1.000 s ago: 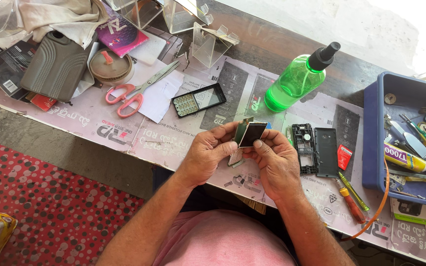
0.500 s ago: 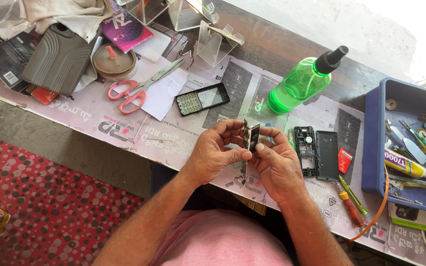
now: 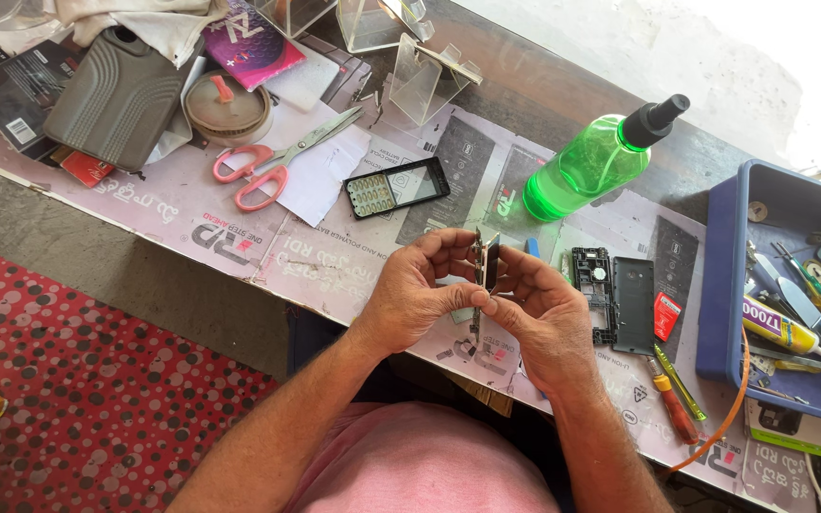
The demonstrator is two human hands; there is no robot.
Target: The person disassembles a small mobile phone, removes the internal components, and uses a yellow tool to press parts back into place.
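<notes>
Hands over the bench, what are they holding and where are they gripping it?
Both the left hand and right hand hold a small dark phone part edge-on, fingertips pinching its opposite sides.

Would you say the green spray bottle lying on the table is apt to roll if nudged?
Probably: the green spray bottle lies on its side, its round body free to roll. It looks like thin plastic, so likely light. The black nozzle may make it swing round rather than roll straight.

Pink scissors (image 3: 268, 169), green spray bottle (image 3: 593, 164)
</notes>
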